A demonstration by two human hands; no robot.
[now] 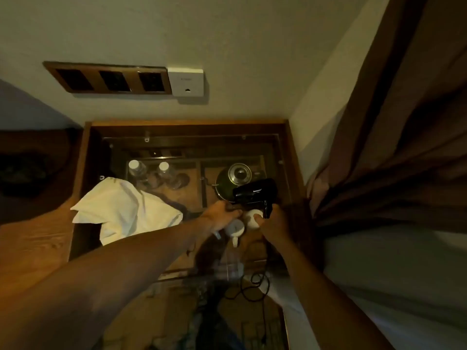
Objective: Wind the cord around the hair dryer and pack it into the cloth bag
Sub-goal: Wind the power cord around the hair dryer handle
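Head view:
- Right hand point(274, 223) gripping handle of hair dryer point(255, 192), holding it above glass tabletop point(283, 157), right of centre.
- Left hand point(221, 214) reaching in just beside handle base; whether clenching anything, cannot tell.
- Cord point(249, 284) trailing loose below near table edge, not yet wound.
- Cloth bag point(121, 210) lying crumpled at left.
- Risk: white cups point(236, 227) sitting directly under hands; swinging cord or dryer likely knocking them.
- Risk: hanging cord snagging table edge during winding.

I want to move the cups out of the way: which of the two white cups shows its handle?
The left white cup, below the left hand; its handle points toward the camera. The other cup, beside the right hand, shows none.
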